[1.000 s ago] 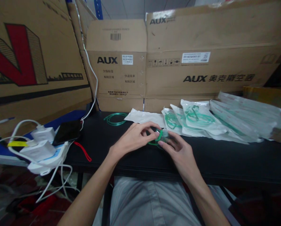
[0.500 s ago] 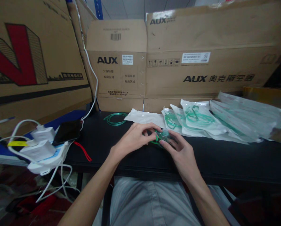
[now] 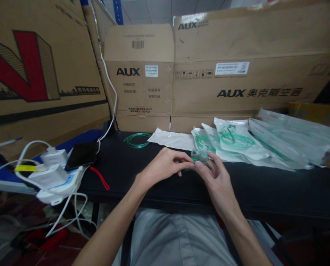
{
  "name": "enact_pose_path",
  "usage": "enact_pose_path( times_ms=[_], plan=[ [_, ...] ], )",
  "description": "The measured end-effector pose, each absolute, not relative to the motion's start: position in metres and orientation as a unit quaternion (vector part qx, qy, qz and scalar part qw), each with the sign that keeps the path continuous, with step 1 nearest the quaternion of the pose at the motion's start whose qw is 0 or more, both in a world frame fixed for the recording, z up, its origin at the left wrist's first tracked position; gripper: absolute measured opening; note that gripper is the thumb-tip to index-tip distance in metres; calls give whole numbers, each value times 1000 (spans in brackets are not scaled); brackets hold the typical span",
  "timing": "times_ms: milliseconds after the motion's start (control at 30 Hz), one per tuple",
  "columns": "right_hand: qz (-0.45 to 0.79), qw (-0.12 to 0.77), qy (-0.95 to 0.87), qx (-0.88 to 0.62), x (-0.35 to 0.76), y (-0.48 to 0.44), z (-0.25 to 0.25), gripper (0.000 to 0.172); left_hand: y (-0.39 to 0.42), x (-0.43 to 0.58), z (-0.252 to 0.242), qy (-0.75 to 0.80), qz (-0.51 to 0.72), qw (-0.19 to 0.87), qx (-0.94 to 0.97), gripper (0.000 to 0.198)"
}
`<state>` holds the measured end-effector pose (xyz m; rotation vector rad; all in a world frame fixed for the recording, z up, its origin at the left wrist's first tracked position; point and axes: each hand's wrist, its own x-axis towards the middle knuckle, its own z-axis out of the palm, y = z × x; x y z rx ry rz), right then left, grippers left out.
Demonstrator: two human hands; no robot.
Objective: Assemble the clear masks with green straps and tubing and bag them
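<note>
My left hand (image 3: pixel 162 166) and my right hand (image 3: pixel 216 177) meet over the black table (image 3: pixel 264 184), both pinching a small clear green mask part with green tubing (image 3: pixel 198 155). The fingers of each hand are closed on it. A coil of green tubing (image 3: pixel 136 140) lies farther back on the table, beside an empty white pouch (image 3: pixel 172 139).
Several sealed pouches with green masks (image 3: pixel 237 142) fan out to the right. Large cardboard boxes (image 3: pixel 237 74) wall off the back. At left lie a black phone (image 3: pixel 82 155), white chargers and cables (image 3: pixel 51 170), and a red strap (image 3: pixel 100 178).
Both hands have lifted the green part slightly up and to the right. The view has shifted a little.
</note>
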<state>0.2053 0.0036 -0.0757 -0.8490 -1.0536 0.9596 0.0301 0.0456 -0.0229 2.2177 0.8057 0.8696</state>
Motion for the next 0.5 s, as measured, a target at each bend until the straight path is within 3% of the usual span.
enact_pose_path(
  times_ms=[300,400,500],
  plan=[
    [405,670,-474,-403,209,9,-77,56,49,21,-26,324,281,189,883,30],
    [397,652,-494,-416,212,10,-76,52,72,-9,-22,447,244,86,856,36],
    [407,631,-517,-410,213,11,-76,51,104,-45,-21,599,129,7,790,42]
  ],
)
